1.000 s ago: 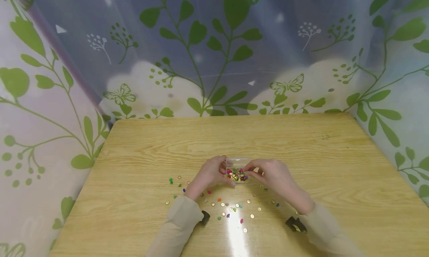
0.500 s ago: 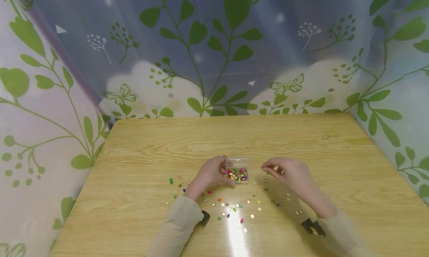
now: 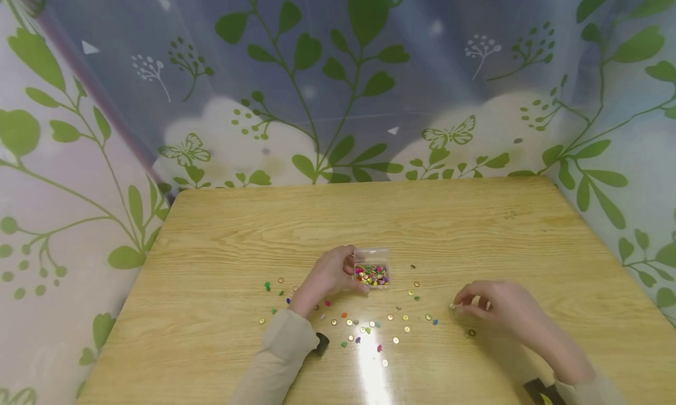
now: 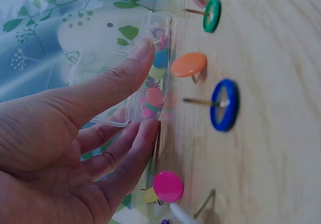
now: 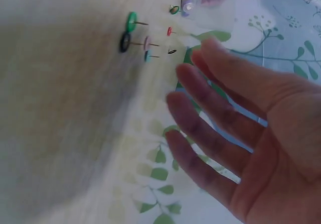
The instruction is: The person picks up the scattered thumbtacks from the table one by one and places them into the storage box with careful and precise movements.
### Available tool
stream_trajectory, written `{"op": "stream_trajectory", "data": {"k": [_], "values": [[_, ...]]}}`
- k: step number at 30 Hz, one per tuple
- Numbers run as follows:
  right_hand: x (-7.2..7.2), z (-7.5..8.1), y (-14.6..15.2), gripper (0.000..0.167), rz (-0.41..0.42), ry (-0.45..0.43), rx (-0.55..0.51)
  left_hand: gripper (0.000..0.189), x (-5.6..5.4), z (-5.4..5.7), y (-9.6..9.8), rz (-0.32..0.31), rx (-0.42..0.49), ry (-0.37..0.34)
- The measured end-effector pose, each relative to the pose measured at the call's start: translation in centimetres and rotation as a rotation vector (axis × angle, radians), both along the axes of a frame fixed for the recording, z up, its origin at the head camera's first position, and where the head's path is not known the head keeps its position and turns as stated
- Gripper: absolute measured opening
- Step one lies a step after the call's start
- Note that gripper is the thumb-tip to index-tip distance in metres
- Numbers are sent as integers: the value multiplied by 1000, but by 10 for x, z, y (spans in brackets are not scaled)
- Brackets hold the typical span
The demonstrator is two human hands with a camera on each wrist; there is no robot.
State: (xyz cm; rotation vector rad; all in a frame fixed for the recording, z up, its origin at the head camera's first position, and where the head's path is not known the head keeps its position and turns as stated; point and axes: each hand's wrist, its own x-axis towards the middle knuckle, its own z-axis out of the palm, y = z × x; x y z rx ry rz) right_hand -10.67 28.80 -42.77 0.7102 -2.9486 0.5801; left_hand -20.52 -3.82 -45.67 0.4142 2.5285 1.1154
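Yellow wood-grain tabletop [image 3: 253, 235]: left hand [image 3: 328, 274] alone gripped clear rectangular plastic box [image 3: 374, 255]; right hand [image 3: 502, 304] swung to round pale-gold tack [image 3: 452, 306], box's four o'clock, fingertips close, pinch unclear.

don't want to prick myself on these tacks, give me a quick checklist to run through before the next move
1. Lid open: ok, the lid stands raised at the far side of the clear box.
2. Box steadied: ok, the left hand holds it.
3. Tack securely pinched: cannot tell, a pale tack sits at the right hand's fingertips, but the grip is unclear.
4. Way to box free: not ok, loose tacks lie between it and the right hand.
5. Points safely down: not ok, the left wrist view shows a blue tack with its pin sticking up.
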Motion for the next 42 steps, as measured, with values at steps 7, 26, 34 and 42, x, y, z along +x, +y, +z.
{"op": "stream_trajectory", "data": {"k": [7, 26, 34, 42], "values": [[15, -13, 14, 22, 60, -195, -20, 62, 0, 1, 0, 1, -5, -6], [1, -25, 12, 19, -9, -29, 4, 63, -1, -1, 0, 6, -3, -8], [-16, -10, -11, 21, -10, 47, -35, 61, 0, 0, 0, 2, -1, -8], [-27, -3, -47, 17, 35, 125, -35, 60, 1, 1, 0, -8, -2, 5]]}}
